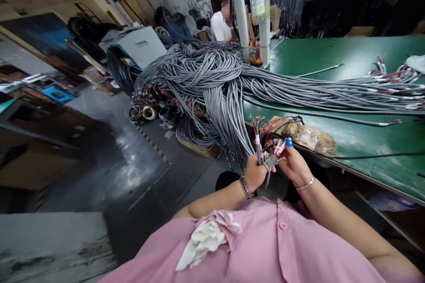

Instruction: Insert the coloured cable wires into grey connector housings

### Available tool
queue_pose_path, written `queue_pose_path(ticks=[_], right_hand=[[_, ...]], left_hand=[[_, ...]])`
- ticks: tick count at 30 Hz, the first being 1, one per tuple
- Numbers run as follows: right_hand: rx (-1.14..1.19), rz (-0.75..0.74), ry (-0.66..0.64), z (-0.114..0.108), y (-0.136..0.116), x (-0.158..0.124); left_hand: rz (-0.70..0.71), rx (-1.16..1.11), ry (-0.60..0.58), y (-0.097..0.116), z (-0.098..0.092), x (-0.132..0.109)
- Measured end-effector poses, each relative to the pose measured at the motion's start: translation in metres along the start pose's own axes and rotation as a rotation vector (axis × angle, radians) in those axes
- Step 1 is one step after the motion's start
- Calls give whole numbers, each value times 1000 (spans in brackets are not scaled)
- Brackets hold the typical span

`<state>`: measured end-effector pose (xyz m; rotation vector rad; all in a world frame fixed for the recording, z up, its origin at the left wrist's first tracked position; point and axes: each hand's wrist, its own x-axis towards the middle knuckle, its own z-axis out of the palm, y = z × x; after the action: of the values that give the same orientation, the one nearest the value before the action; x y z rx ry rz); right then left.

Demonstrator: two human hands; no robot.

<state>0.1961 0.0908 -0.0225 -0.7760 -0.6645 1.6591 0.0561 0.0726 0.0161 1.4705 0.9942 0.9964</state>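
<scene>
Though small and far off, noted just above nine o'clock: a bright blue plastic stool (59, 93). At ten, a tilted pale grey box (142, 46) with a dark slot. Toward half past eight, yellow-and-black striped floor tape (152, 145). Between eleven and twelve, a round wire-caged fan (179, 14). Around twelve, a big looped heap of grey-sheathed cables (209, 70), spilling downward near the hands and also running right. Beyond it, a co-worker in a white top (219, 26).

At six, a pink buttoned shirt (252, 247). Between four and five, the left hand (255, 173), with a silver-toned bracelet (245, 187) at the wrist, fingers wrapped around a few short grey cable ends (258, 145), upright, with green, red and orange wires fanned at the top. Grey covering (271, 162) on the thumb.

At four, close beside, the right hand (294, 164), blue cover (288, 142) on a fingertip, pinching a small pale piece (280, 147) by the wires; too small to identify.

Just below three, a long brown block patched with worn tape (308, 138), on the near edge of a glossy green table (308, 55).
</scene>
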Motion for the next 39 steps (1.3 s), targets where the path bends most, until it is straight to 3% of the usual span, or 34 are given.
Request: queue_pose_path(ticks=[4, 8, 13, 17, 23, 26, 28, 33, 39], right_hand=[[154, -29, 82, -2, 1, -4], [204, 88, -9, -13, 0, -13], [30, 175, -136, -18, -7, -27], [-227, 50, -153, -6, -10, -35], [-689, -276, -143, -2, -6, -46], [-827, -403, -90, -6, -7, -51], [-802, -385, -18, -9, -8, -55], [-541, -170, 91, -11, -3, -61], [-425, -205, 37, 4, 3, -62]], left_hand=[[-15, 11, -12, -4, -2, -1], [-21, 11, -15, -8, -7, -5], [-13, 21, -39, -12, -10, -11], [21, 118, -107, -15, -12, -11], [-30, 260, -385, -26, -21, -5], [-43, 274, -366, -27, -23, -5], [-64, 208, -294, -23, -21, -6], [-30, 72, -166, -11, -18, -7], [-10, 69, -232, -13, -19, -5]])
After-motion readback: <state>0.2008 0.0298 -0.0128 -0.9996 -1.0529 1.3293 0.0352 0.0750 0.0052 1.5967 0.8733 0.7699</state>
